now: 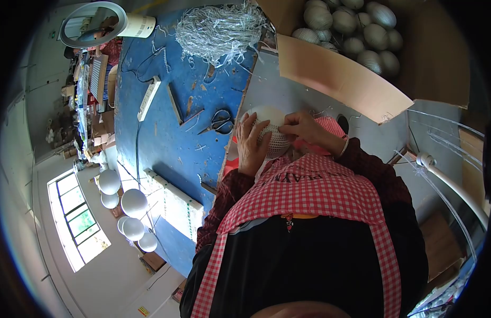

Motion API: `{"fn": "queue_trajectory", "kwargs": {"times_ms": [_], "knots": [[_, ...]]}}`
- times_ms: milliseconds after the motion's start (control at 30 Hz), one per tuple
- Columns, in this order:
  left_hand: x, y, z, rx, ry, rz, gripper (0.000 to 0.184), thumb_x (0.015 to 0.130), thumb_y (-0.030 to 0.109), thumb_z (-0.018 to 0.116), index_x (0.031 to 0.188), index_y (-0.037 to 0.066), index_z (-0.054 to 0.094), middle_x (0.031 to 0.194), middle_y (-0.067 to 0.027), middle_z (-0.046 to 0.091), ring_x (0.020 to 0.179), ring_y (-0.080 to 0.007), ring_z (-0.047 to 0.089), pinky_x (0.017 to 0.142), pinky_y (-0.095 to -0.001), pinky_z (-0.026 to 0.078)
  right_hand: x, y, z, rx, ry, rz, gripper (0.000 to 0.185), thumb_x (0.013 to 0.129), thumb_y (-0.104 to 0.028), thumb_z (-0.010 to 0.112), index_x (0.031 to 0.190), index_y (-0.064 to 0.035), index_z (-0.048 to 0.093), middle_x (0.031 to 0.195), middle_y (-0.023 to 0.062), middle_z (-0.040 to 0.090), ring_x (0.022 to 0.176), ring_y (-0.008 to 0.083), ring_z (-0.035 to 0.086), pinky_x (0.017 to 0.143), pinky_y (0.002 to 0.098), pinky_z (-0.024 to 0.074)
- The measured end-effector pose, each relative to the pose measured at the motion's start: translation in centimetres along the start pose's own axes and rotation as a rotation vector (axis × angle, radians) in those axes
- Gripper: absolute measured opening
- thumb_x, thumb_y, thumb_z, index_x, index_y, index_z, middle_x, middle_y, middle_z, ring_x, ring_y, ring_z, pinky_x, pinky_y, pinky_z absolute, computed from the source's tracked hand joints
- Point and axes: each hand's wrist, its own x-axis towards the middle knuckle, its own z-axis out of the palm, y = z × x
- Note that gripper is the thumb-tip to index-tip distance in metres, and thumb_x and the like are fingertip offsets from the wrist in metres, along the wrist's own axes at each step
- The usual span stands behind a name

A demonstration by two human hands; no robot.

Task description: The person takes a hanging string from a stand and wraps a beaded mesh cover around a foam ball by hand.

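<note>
A white ball [270,114] sits in front of my apron, just beyond the edge of the blue table. Its upper part is smooth and pale, while the lower part is covered in rows of a beaded-looking wrap [279,144]. My left hand [252,146] grips the ball from the left, fingers curled over its side. At the ball's right side my right hand [305,130] is closed in a pinch, thumb and fingertips together against the surface. Whatever lies between those fingertips is too small to make out.
On the blue table [171,132] lie scissors [220,122], a power strip [149,99] and a heap of silvery strands [220,33]. A cardboard box [341,74] of wrapped balls stands at upper right. White balls [134,202] cluster at lower left, near a round mirror-like disc [92,24] higher up.
</note>
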Motion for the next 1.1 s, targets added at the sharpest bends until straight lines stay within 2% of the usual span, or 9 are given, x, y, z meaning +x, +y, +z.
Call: {"fn": "queue_trajectory", "kwargs": {"times_ms": [133, 267, 400, 533, 700, 933, 1100], "knots": [[-0.2, -1.0, 0.6, -0.003, -0.011, 0.085, 0.039, 0.074, 0.017, 0.065, 0.111, 0.012, 0.055, 0.125, -0.0141, 0.04, 0.121, -0.0362, 0.032, 0.098, -0.0488, 0.027, -0.3, 0.2, -0.1, 0.012, 0.044, -0.012, 0.017, 0.08, -0.014, 0.062, 0.07, -0.0008, 0.058, 0.06, 0.0009, 0.056, 0.053, 0.0076, 0.053, 0.049, 0.0208, 0.0416], [0.1, 1.4, 0.3, 0.136, -0.037, 0.044, 0.049, 0.072, 0.023, 0.067, 0.117, 0.012, 0.05, 0.127, -0.0147, 0.038, 0.123, -0.0366, 0.03, 0.099, -0.0499, 0.025, -0.4, 0.1, -0.2, -0.017, 0.032, -0.012, 0.018, 0.08, -0.015, 0.062, 0.07, -0.0007, 0.058, 0.06, 0.0008, 0.056, 0.053, 0.0074, 0.052, 0.048, 0.0205, 0.0411], [-0.1, 1.5, 1.0, 0.099, 0.038, 0.0, 0.06, 0.07, 0.029, 0.069, 0.122, 0.011, 0.044, 0.127, -0.015, 0.037, 0.123, -0.0368, 0.028, 0.099, -0.0507, 0.024, -0.6, -0.8, -0.4, -0.027, 0.029, 0.011, 0.018, 0.079, -0.015, 0.064, 0.073, 0.0023, 0.06, 0.06, 0.0027, 0.056, 0.052, 0.0084, 0.052, 0.048, 0.0222, 0.0413], [-0.1, 1.8, 0.6, 0.15, 0.032, -0.061, 0.063, 0.063, 0.029, 0.074, 0.119, 0.014, 0.049, 0.127, -0.0134, 0.038, 0.123, -0.0357, 0.029, 0.099, -0.0485, 0.027, -1.7, -2.6, -0.3, -0.067, 0.066, 0.027, 0.018, 0.081, -0.016, 0.061, 0.071, -0.0017, 0.058, 0.06, 0.002, 0.056, 0.053, 0.0071, 0.052, 0.047, 0.0201, 0.0397], [-0.3, 1.0, 0.4, 0.194, 0.026, -0.028, 0.059, 0.064, 0.026, 0.074, 0.118, 0.015, 0.051, 0.128, -0.0139, 0.039, 0.123, -0.0358, 0.031, 0.098, -0.0476, 0.029, -1.4, -1.4, -0.5, -0.072, 0.042, -0.08, 0.017, 0.082, -0.015, 0.06, 0.073, -0.0013, 0.058, 0.06, 0.0023, 0.056, 0.054, 0.0071, 0.053, 0.048, 0.02, 0.0406], [-0.1, -0.9, 0.2, 0.017, -0.044, 0.012, 0.062, 0.069, 0.029, 0.071, 0.125, 0.017, 0.047, 0.13, -0.017, 0.038, 0.123, -0.036, 0.03, 0.1, -0.0482, 0.024, -0.4, -0.2, -0.1, -0.056, 0.053, -0.056, 0.017, 0.082, -0.013, 0.059, 0.072, -0.0001, 0.058, 0.061, 0.0022, 0.056, 0.055, 0.0075, 0.053, 0.051, 0.0209, 0.0428], [0.5, -0.9, 0.0, -0.07, -0.056, -0.056, 0.068, 0.065, 0.025, 0.074, 0.126, 0.017, 0.045, 0.135, -0.017, 0.032, 0.125, -0.0365, 0.029, 0.101, -0.0466, 0.028, -0.2, -0.6, 0.1, -0.098, 0.036, -0.027, 0.017, 0.083, -0.012, 0.059, 0.073, 0.0016, 0.058, 0.063, 0.0023, 0.057, 0.056, 0.008, 0.054, 0.052, 0.0215, 0.0434]]}}
